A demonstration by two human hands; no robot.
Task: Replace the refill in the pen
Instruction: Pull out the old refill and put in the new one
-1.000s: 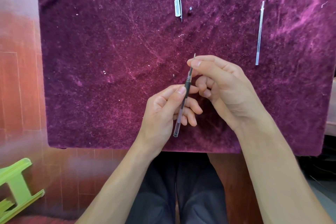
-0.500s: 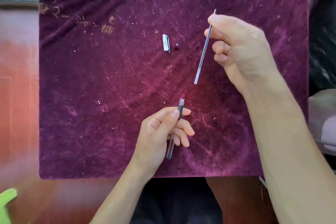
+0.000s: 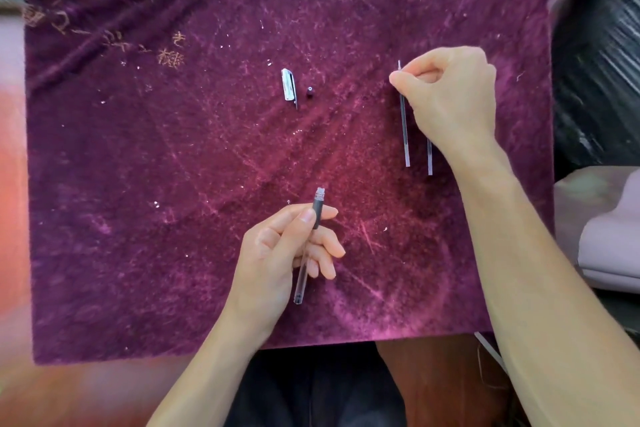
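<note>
My left hand (image 3: 280, 250) grips the empty pen barrel (image 3: 309, 246), clear with a dark grip and a threaded open end pointing away from me. At the right of the purple cloth, my right hand (image 3: 450, 94) pinches a thin refill (image 3: 403, 128) near its tip, the refill lying along the cloth. A second refill (image 3: 429, 158) lies just right of it, mostly hidden under my right hand. The clear pen cap (image 3: 288, 85) and a small dark tip piece (image 3: 310, 92) lie on the cloth near the middle.
The purple velvet cloth (image 3: 173, 184) covers the table, with gold embroidery (image 3: 169, 57) at the far left. A black wrapped object (image 3: 595, 62) and pale fabric (image 3: 609, 225) sit beyond the right edge. My lap is below the near edge.
My right hand pulled the refill out of the barrel and carried it right, down onto the cloth beside the other refill. My left hand kept the barrel.
</note>
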